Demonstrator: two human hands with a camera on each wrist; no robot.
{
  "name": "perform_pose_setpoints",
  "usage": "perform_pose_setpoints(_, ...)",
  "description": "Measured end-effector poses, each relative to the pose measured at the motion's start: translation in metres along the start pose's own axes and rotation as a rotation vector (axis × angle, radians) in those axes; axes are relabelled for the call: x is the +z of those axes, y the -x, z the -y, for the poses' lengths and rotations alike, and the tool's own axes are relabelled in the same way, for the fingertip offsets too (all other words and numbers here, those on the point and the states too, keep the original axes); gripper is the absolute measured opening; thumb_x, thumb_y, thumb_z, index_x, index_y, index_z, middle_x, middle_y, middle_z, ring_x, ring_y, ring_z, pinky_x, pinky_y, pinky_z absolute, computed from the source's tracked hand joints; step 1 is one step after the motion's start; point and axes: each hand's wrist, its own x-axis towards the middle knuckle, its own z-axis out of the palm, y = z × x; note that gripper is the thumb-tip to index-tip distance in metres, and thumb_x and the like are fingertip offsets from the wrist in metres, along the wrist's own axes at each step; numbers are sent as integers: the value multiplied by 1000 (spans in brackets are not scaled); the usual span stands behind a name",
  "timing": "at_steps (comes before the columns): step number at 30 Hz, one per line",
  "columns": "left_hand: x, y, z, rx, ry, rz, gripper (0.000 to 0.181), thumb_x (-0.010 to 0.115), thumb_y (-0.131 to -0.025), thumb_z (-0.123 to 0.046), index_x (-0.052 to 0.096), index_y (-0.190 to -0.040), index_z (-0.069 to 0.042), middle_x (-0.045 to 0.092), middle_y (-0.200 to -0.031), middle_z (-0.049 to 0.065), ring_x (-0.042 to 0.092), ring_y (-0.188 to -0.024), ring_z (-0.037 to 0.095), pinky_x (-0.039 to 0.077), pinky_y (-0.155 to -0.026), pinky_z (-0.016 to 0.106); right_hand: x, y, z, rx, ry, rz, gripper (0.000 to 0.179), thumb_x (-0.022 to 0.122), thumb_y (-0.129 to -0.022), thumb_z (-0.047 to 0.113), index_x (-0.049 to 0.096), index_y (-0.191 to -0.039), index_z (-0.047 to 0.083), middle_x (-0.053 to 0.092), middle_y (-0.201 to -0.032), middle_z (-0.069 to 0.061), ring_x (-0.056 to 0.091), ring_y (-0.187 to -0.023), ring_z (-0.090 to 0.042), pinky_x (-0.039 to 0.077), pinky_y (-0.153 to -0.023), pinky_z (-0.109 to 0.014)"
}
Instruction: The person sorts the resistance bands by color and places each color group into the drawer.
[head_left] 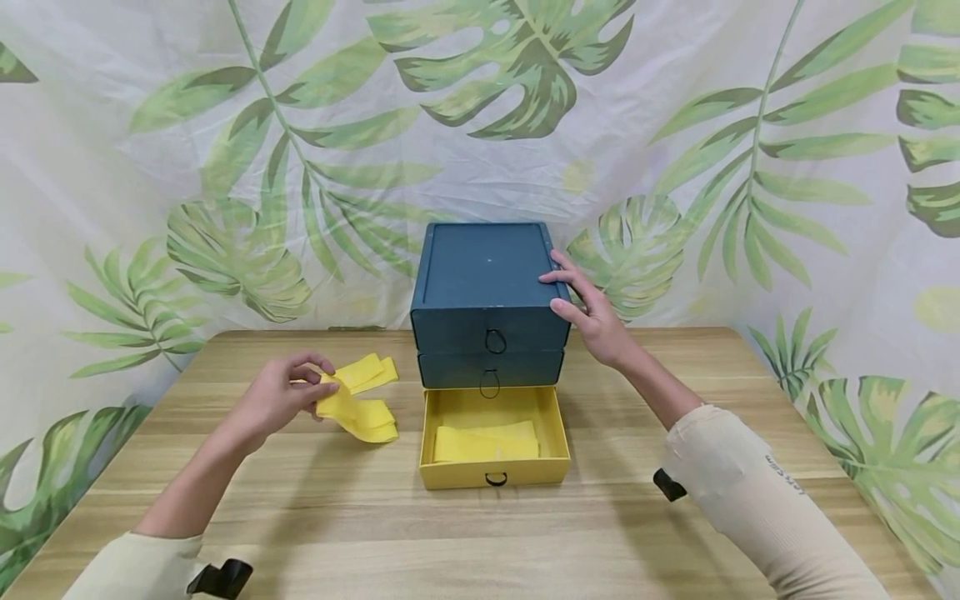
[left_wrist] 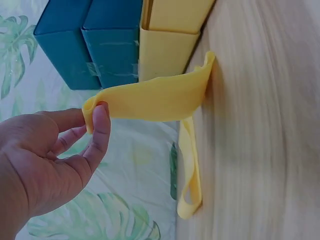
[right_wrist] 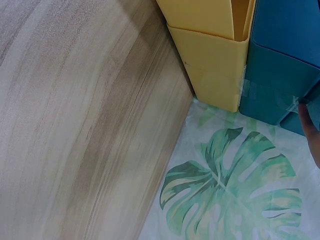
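My left hand (head_left: 281, 396) pinches one end of a soft yellow band (left_wrist: 155, 97) between thumb and fingers. The band's other end droops towards the wooden table. Beyond it, a second yellow band (head_left: 367, 372) lies folded on the table, seen as a loop in the left wrist view. With fingers spread, my right hand (head_left: 592, 312) rests on the top right edge of a blue drawer unit (head_left: 487, 267). Below the blue drawers, a yellow drawer (head_left: 495, 475) is pulled out, with a folded yellow band (head_left: 487, 442) inside. In the right wrist view only a finger (right_wrist: 311, 131) shows.
The drawer stack stands at the back middle of the wooden table (head_left: 495, 542), near a leaf-patterned cloth (head_left: 375, 167). Black ring pulls (head_left: 495, 340) hang on the drawer fronts. The yellow drawer juts forward between the two arms.
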Motion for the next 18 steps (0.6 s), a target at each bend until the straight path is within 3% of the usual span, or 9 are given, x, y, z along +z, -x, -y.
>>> perform_pose_setpoints(6,4,-1,-13,47,40,-14,18,63,-100,4,54,-112,13,63,-92,13,66,-68,9,60,-59,30,0,0,-1,-7,-3,2,37,49,-106,16,54,-138,-2,21,-172,-13,14,-160,-24,18,-124,-61)
perform_pose_setpoints(10,6,0,-23,70,48,-28,16,64,-100,1,59,-106,15,66,-88,5,62,-67,6,56,-58,25,-1,0,-2,-10,0,1,38,49,-106,16,54,-139,-2,21,-172,-13,14,-160,-24,18,-124,-62)
perform_pose_setpoints(14,7,2,-31,55,81,-47,20,66,-100,-2,63,-106,17,68,-84,-5,58,-66,6,60,-62,26,-1,0,-2,-9,-1,4,38,49,-106,17,54,-139,-1,21,-172,-12,13,-160,-23,19,-124,-62)
perform_pose_setpoints(18,8,3,-36,34,140,-55,20,67,-100,-2,65,-106,17,72,-86,-7,62,-69,7,63,-67,30,-1,0,-2,-8,-4,9,38,49,-106,18,54,-139,-1,20,-172,-13,12,-160,-23,18,-124,-62)
